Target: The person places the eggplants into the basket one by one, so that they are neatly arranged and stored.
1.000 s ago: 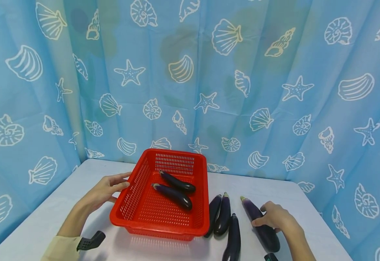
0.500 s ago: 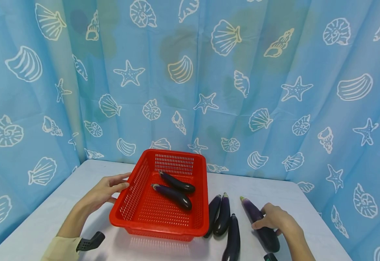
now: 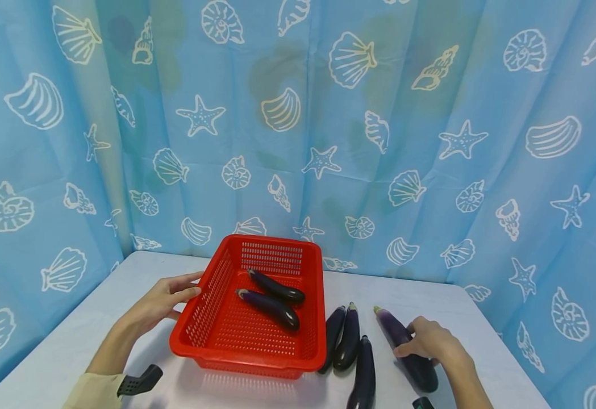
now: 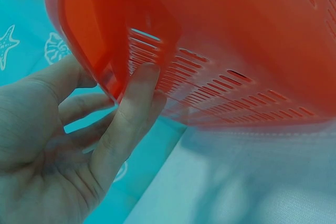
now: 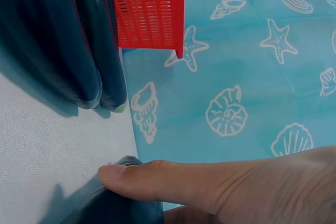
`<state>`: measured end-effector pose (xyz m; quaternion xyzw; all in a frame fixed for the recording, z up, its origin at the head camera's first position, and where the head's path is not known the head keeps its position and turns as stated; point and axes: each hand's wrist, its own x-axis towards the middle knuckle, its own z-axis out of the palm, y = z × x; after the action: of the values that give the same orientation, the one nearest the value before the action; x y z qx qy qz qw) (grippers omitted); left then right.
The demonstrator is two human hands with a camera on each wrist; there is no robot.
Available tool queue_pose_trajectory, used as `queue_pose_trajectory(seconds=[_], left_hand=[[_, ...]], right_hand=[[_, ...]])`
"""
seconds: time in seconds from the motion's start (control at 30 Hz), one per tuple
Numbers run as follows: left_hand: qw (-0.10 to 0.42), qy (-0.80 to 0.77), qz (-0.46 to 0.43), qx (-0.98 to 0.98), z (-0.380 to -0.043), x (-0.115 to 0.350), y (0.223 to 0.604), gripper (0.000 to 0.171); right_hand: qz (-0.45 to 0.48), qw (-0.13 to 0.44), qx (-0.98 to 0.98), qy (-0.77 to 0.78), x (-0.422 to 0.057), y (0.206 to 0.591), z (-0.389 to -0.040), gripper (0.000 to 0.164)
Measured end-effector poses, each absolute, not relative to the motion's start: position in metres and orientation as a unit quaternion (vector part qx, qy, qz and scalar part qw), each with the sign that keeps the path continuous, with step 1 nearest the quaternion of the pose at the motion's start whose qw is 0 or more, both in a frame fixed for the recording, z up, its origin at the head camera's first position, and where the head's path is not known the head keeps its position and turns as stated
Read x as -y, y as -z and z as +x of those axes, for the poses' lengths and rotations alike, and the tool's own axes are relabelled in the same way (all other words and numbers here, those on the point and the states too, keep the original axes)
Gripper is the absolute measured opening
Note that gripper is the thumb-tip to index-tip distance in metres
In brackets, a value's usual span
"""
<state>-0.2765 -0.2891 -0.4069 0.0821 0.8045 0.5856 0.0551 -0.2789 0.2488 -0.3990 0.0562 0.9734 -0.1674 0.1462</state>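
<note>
The person's left hand (image 3: pixel 167 295) grips the near-left rim of a red basket (image 3: pixel 246 359), thumb on the rim and fingertips against the slotted outer wall beneath it. The right hand (image 3: pixel 429 342) is curled over a plump eggplant (image 3: pixel 422 375) lying on the white bench (image 3: pixel 57 369), well to the right of the basket, thumb across its near side; the fingers on the far side are mostly hidden. That eggplant's pale green tip points away from the person. Inside the basket two eggplants (image 3: pixel 269 309) lie slantwise next to each other, stem ends to the left. Just beside the basket's right wall a pair of eggplants (image 3: pixel 347 341) lies close together, stems away from the person, and one more slender eggplant (image 3: pixel 363 372) lies nearer the front edge, between that pair and the right hand. A light sleeve (image 3: pixel 93 391) ends below the left wrist, with a black device (image 3: pixel 141 382) at its cuff. Behind the bench hangs a blue curtain (image 3: pixel 298 193) printed with white shells and starfish.
</note>
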Motion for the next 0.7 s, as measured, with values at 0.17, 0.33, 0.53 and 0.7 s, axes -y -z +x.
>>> queue_pose_trajectory(seconds=[0.17,0.33,0.53,0.7], left_hand=[[0.053,-0.587,0.084,-0.804,-0.276,0.29,0.408,0.069],[0.054,-0.589,0.087,-0.801,-0.276,0.29,0.409,0.069],[0.054,-0.588,0.089,-0.802,-0.276,0.29,0.408,0.068],[0.052,-0.586,0.088,-0.804,-0.276,0.291,0.408,0.068]], right_hand=[[0.05,0.135,-0.977,0.16,-0.248,0.397,-0.28,0.075],[0.045,0.123,-0.982,0.139,-0.249,0.397,-0.282,0.076],[0.049,0.109,-0.985,0.123,-0.243,0.396,-0.284,0.075],[0.044,0.096,-0.987,0.119,-0.236,0.393,-0.285,0.071]])
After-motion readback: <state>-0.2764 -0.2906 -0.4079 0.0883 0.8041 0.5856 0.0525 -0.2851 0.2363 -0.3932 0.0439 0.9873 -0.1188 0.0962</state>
